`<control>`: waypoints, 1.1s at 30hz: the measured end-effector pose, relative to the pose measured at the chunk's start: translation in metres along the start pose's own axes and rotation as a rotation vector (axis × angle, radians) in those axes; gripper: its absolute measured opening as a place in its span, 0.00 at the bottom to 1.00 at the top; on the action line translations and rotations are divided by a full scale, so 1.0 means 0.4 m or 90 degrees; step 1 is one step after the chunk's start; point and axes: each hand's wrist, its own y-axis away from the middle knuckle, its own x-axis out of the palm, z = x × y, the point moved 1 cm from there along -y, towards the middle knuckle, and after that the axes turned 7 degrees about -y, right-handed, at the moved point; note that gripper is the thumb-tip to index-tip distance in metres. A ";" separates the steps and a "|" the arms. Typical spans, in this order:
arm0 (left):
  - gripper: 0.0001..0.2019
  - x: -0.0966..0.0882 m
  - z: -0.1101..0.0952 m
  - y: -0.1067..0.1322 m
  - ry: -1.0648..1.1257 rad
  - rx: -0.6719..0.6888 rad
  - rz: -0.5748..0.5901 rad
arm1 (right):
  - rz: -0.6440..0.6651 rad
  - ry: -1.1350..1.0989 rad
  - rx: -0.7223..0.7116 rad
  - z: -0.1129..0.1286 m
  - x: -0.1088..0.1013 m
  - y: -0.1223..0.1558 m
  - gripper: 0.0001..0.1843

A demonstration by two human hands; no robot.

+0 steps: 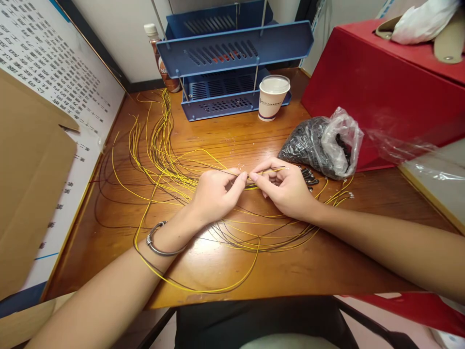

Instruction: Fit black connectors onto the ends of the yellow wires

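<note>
My left hand (214, 191) and my right hand (283, 186) meet at the middle of the wooden desk (232, 276), fingertips almost touching. Both pinch a thin yellow wire (271, 170) that runs between them. A loose tangle of yellow and dark wires (163, 150) spreads over the desk to the left and loops under my forearms. A metal bangle (156, 240) sits on my left wrist. Just right of my right hand lies a clear plastic bag of small black parts (319, 143), with a few black pieces (308, 177) spilled beside it.
A blue stacked paper tray (232, 53) stands at the back, a paper cup (273, 97) in front of it and a bottle (160, 53) to its left. A red box (385, 82) fills the right. Cardboard (29, 194) and a printed sheet (54, 72) line the left.
</note>
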 end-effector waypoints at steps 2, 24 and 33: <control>0.20 0.000 0.002 -0.001 -0.004 0.000 -0.013 | -0.007 -0.006 -0.006 0.002 0.000 0.000 0.09; 0.21 0.000 -0.002 -0.001 -0.001 0.005 0.006 | 0.011 0.012 0.018 -0.002 0.000 0.000 0.09; 0.21 0.002 -0.002 -0.002 0.006 0.001 -0.004 | -0.011 -0.014 0.004 -0.003 -0.002 0.002 0.09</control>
